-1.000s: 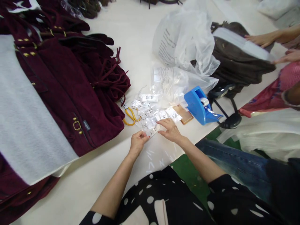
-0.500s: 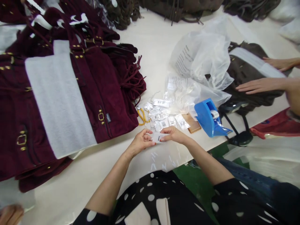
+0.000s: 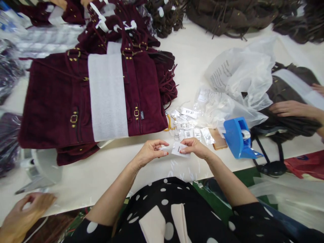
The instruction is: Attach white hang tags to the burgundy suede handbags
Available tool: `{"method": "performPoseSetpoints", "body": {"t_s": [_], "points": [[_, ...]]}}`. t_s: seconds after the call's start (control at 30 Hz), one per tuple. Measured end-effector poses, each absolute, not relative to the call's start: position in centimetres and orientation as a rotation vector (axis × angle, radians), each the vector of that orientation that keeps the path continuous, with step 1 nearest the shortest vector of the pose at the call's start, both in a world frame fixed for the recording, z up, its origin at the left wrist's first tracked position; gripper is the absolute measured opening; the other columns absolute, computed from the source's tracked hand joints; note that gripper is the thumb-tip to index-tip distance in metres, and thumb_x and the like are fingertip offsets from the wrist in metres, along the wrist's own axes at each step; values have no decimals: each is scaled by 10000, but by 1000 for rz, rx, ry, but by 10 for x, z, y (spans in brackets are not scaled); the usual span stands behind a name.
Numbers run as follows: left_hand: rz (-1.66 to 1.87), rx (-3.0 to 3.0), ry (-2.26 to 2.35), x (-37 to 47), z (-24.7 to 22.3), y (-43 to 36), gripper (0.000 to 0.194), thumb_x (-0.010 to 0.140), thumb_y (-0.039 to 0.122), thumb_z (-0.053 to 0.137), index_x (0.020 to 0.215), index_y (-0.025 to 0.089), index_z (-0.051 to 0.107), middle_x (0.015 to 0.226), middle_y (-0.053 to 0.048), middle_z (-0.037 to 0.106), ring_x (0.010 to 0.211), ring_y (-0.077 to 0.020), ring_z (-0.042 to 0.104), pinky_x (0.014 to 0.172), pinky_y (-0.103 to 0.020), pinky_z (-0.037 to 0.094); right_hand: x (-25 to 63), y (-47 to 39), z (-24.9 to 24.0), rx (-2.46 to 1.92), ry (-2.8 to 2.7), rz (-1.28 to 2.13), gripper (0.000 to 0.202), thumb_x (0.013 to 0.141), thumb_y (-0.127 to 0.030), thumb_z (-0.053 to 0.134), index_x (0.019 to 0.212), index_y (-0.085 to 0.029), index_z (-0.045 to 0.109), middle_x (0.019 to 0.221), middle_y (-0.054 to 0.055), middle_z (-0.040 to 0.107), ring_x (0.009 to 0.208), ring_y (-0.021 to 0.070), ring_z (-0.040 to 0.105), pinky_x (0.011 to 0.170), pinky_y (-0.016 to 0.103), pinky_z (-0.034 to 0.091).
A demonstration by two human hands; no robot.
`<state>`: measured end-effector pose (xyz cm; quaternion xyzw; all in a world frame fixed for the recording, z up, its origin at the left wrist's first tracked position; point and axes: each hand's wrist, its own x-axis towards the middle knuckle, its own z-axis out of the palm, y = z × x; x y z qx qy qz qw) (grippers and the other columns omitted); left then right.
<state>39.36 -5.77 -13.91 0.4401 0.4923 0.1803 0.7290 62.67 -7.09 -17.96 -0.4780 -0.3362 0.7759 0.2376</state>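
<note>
Over the table's near edge, my right hand (image 3: 196,147) pinches a white label (image 3: 177,148) with dark print. My left hand (image 3: 150,152) is closed a short way to its left, with a small white piece (image 3: 163,148) between thumb and fingers; its kind is unclear. Just beyond the hands lie several printed labels and small clear packets (image 3: 186,128). Yellow-handled pliers (image 3: 171,123) rest beside them, partly hidden by a burgundy bag (image 3: 149,116). A grey-white wrap (image 3: 108,101) crosses the bag, which lies on another one.
On the right stand a blue tape dispenser (image 3: 236,136) and a brown flat block (image 3: 220,140), near crumpled clear plastic bags (image 3: 240,71). Another person's hand (image 3: 295,108) rests on a dark bag (image 3: 283,89). Another hand (image 3: 32,209) is at lower left, near a grey tape dispenser (image 3: 43,165).
The view has swung left, so the table's things appear farther right. My hands have moved apart; the label, earlier between both hands, is now in my right hand, clear of the left.
</note>
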Motion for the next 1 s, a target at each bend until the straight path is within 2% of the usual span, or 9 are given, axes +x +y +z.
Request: {"method": "performPoseSetpoints", "body": {"t_s": [0.17,0.3,0.5,0.63,0.7,0.77,0.83,1.0], "points": [[459,1012,1186,391,-138,-67,266,625,325,689,810,134,681,443,60,434,395,-37,326,384,-173,222,608,-67,-174,-1305,-973,2161,279,468,-259,803,694,-145,683,667,-2,647,565,101,540,526,205,398],[533,941,1247,386,-142,-74,212,615,325,685,712,138,656,405,68,411,362,-33,312,357,-170,183,600,-65,-173,-1287,-992,2183,264,468,-250,801,681,-148,681,640,-7,638,551,99,532,521,205,387],[593,787,1240,375,-144,-79,237,643,344,653,735,126,636,376,65,409,332,-38,291,337,-177,131,593,-66,-176,-1294,-940,2222,262,473,-243,798,683,-143,678,649,-1,648,555,101,538,534,209,380],[621,852,1342,371,-148,-81,223,729,345,556,742,134,625,409,51,450,336,-47,279,353,-192,180,588,-68,-182,-1300,-931,2247,280,462,-251,806,681,-140,672,654,2,652,569,105,541,562,216,383],[672,1048,1504,369,-152,-84,187,758,303,519,713,148,612,522,18,540,407,-65,390,411,-201,287,585,-71,-184,-1296,-941,2265,289,456,-265,811,676,-144,668,649,2,648,568,110,536,567,224,379],[710,1374,1687,363,-154,-89,167,787,244,486,714,159,609,656,-15,605,569,-106,524,542,-225,391,581,-76,-187,-1293,-966,2280,281,461,-286,810,658,-153,662,627,-5,635,550,111,518,554,229,362],[698,1730,1831,353,-156,-96,183,822,189,436,763,166,609,722,-34,621,701,-142,579,636,-249,424,576,-80,-191,-1285,-1015,2295,260,476,-313,802,636,-166,658,600,-14,615,528,111,494,539,234,341],[744,2347,1957,316,-157,-101,223,876,122,359,836,164,574,670,-23,570,602,-124,568,549,-224,415,554,-79,-202,-1255,-1279,2272,268,512,-387,750,656,-179,662,623,-5,619,567,146,526,566,256,372]]}}
